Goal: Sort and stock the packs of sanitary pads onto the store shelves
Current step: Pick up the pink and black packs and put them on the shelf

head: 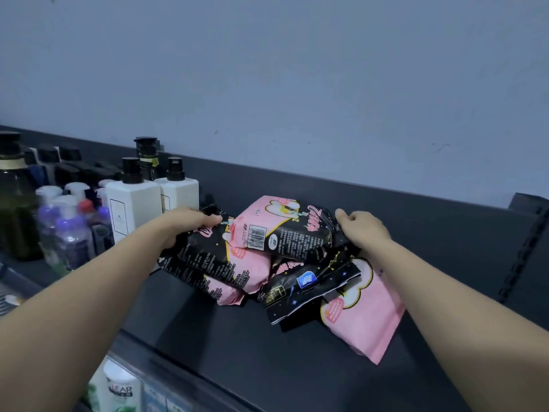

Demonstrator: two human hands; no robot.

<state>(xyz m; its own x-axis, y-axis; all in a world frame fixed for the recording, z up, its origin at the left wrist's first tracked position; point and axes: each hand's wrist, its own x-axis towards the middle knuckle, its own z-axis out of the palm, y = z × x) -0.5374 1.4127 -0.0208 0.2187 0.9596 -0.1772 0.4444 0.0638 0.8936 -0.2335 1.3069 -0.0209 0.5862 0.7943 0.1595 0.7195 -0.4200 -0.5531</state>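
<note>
Packs (pixel 285 233) lie heaped between the hands, long axis running hand to hand; left hand (pixel 190 224) grips one end, right hand (pixel 362 230) the other.

This is a shop, seen at one of its display shelves. A dark metal shelf (pixel 225 346) runs along a plain wall (pixel 297 84), with a slotted upright (pixel 523 254) at its right end. Matching white pump bottles (pixel 133 203) stand in rows beside small purple bottles (pixel 71 233), several of each kind. Like-printed packs of sanitary pads (pixel 300 233), one showing a barcode (pixel 256 237), lie piled on it, and shampoo bottles (pixel 118 391) line the shelf below.
</note>
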